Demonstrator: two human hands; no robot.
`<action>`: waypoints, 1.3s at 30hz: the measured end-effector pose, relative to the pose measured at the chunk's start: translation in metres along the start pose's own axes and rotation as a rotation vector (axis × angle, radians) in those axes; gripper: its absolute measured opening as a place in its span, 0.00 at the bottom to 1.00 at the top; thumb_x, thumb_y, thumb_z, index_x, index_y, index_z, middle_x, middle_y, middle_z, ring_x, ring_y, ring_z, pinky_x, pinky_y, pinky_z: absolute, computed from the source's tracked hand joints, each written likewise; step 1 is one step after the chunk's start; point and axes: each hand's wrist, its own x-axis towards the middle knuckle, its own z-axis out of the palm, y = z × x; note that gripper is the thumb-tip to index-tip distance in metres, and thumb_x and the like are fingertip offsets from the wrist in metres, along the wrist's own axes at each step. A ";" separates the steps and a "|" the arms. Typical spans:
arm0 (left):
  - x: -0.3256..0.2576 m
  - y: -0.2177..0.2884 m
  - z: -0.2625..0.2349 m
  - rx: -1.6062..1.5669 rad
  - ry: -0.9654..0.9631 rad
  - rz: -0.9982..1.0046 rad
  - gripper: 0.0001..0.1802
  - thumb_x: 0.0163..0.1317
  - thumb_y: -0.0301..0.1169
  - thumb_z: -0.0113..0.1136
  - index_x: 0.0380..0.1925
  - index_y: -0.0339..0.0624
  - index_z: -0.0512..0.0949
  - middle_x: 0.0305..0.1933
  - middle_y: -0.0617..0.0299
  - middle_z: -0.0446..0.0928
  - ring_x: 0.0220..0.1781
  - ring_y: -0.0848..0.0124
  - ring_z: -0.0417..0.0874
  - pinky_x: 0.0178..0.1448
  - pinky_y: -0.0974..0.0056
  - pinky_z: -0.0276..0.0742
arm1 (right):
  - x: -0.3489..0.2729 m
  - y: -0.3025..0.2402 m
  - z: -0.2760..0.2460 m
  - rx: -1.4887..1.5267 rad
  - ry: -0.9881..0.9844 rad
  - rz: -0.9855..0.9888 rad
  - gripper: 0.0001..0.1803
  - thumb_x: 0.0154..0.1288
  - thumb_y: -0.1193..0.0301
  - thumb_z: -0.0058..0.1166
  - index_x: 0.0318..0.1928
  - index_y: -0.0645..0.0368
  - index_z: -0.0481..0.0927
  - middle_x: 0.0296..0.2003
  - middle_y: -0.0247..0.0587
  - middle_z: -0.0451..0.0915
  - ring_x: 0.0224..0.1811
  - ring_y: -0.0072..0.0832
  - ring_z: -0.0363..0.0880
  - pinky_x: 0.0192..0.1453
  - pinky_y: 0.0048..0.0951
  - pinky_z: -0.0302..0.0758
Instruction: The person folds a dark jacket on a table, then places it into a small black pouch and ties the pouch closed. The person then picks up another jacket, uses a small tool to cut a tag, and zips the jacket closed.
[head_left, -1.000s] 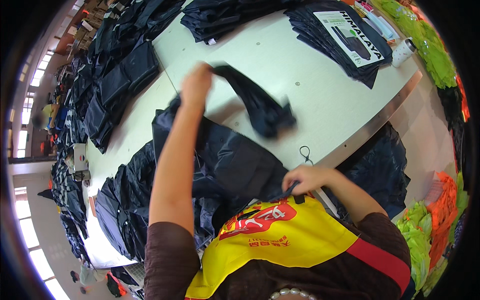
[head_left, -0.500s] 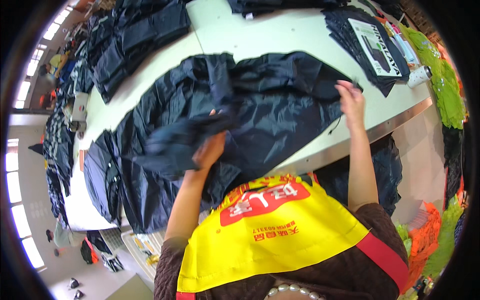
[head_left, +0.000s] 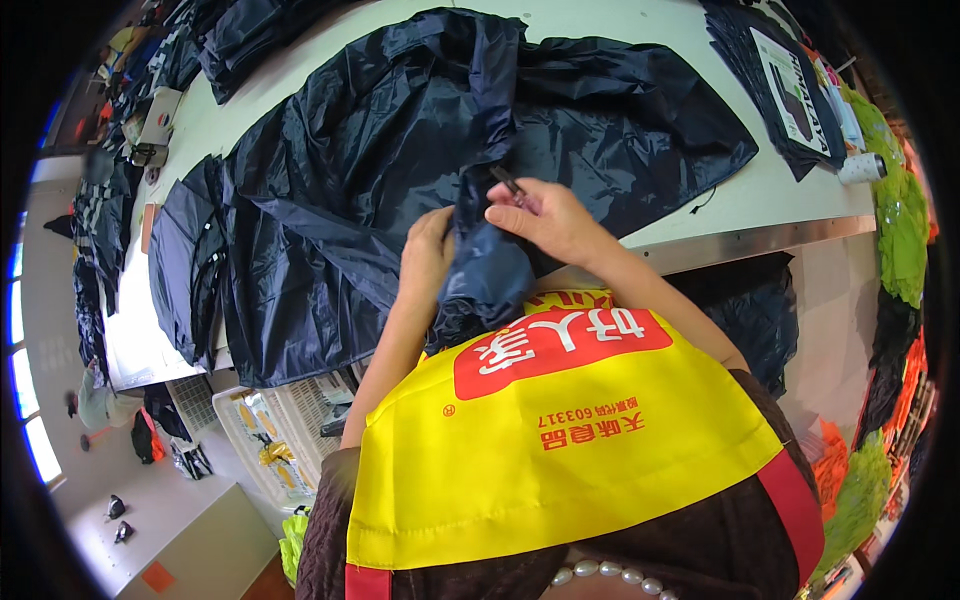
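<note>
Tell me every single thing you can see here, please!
Dark navy shiny raincoat: one, spread across the table, a fold of it held between both hands.
Pale worktable: one, with a metal front edge.
Dark navy garment stacks: several, along the table's left edge and far left.
Flat packaged dark garments with printed cards: a small pile, table's right end.
White tape roll: one, right table edge.
White plastic crate: one, below the table, left.
Bright green fabric: a heap, far right.
Yellow apron: one, worn.
Left hand: gripping the fold.
Right hand: pinching a small dark tool, cannot tell which.
</note>
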 end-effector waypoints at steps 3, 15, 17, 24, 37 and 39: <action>-0.004 0.010 0.002 -0.251 0.004 -0.159 0.12 0.62 0.29 0.52 0.42 0.35 0.77 0.36 0.56 0.78 0.40 0.64 0.77 0.46 0.66 0.71 | -0.003 0.002 0.002 -0.003 -0.069 0.128 0.17 0.61 0.61 0.60 0.37 0.65 0.78 0.29 0.32 0.77 0.33 0.16 0.73 0.39 0.17 0.70; 0.002 0.083 -0.075 -0.611 -0.467 -0.102 0.07 0.59 0.30 0.62 0.34 0.40 0.77 0.29 0.71 0.73 0.32 0.85 0.69 0.36 0.78 0.65 | -0.029 -0.063 -0.024 -0.085 -0.150 -0.025 0.19 0.47 0.67 0.70 0.40 0.57 0.80 0.33 0.29 0.76 0.34 0.15 0.71 0.43 0.16 0.68; 0.006 0.081 -0.072 -0.707 -0.486 -0.138 0.06 0.61 0.29 0.60 0.34 0.40 0.76 0.29 0.71 0.73 0.32 0.85 0.69 0.37 0.78 0.65 | -0.030 -0.070 -0.023 -0.162 -0.180 -0.063 0.26 0.41 0.70 0.73 0.43 0.59 0.79 0.37 0.31 0.77 0.39 0.17 0.72 0.48 0.19 0.70; 0.004 0.073 -0.062 -1.404 -0.453 -0.414 0.08 0.67 0.31 0.51 0.40 0.38 0.74 0.35 0.64 0.79 0.34 0.79 0.79 0.42 0.75 0.75 | -0.033 -0.060 -0.013 -0.270 -0.192 -0.017 0.30 0.42 0.77 0.71 0.49 0.64 0.74 0.42 0.34 0.76 0.44 0.19 0.74 0.50 0.19 0.72; 0.009 0.089 -0.062 -1.397 -0.462 -0.497 0.06 0.63 0.27 0.54 0.35 0.35 0.78 0.33 0.62 0.81 0.32 0.77 0.82 0.39 0.76 0.77 | -0.037 -0.072 -0.008 -0.607 -0.043 -0.477 0.14 0.48 0.76 0.68 0.38 0.61 0.81 0.34 0.37 0.77 0.30 0.24 0.76 0.32 0.20 0.72; 0.010 0.092 -0.063 -1.396 -0.464 -0.492 0.06 0.63 0.26 0.54 0.35 0.36 0.78 0.33 0.62 0.81 0.32 0.78 0.81 0.38 0.77 0.76 | -0.036 -0.074 -0.008 -0.634 -0.026 -0.481 0.12 0.49 0.78 0.67 0.36 0.62 0.81 0.32 0.39 0.78 0.31 0.28 0.78 0.33 0.21 0.73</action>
